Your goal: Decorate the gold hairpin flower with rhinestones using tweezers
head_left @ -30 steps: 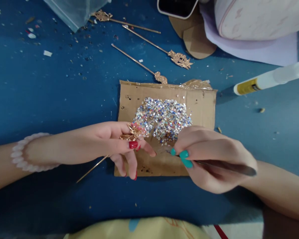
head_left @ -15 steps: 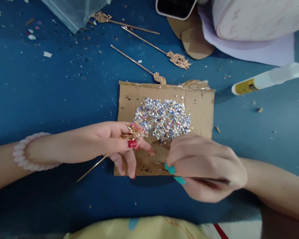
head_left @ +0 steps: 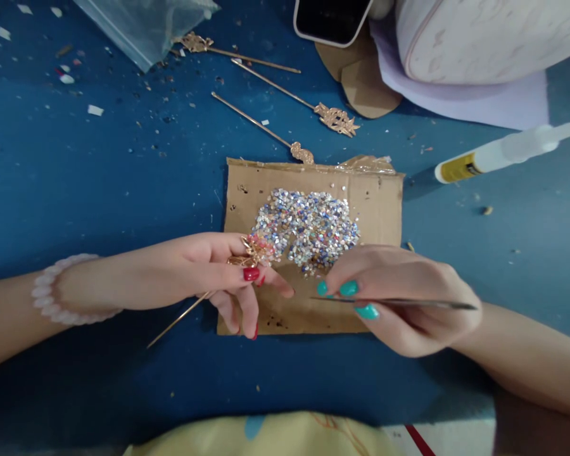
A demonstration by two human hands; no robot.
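Observation:
My left hand (head_left: 204, 266) pinches a gold hairpin (head_left: 256, 250) by its ornate head, which carries pink pieces. The hairpin's thin stick slants out below the palm toward the lower left. My right hand (head_left: 408, 272) grips thin metal tweezers (head_left: 413, 304), their tips pointing left toward my left hand's fingers without touching them. Beneath both hands lies a cardboard piece (head_left: 380, 215). Heaped on it are many small shiny rhinestones (head_left: 313, 221) in silver, blue and reddish tones, just beyond my fingers.
Three gold hairpins lie behind the cardboard, one (head_left: 337, 119) near cardboard scraps (head_left: 370, 88). A clear plastic bag (head_left: 137, 28), a phone (head_left: 330, 19), a whitish pouch (head_left: 484, 38) on purple cloth (head_left: 503, 104), and a glue bottle (head_left: 494, 158) surround the blue table's work area.
My right hand has risen slightly and turned, so the tweezers now lie nearly level with their tips closer together. My left hand keeps its hold on the hairpin, almost still.

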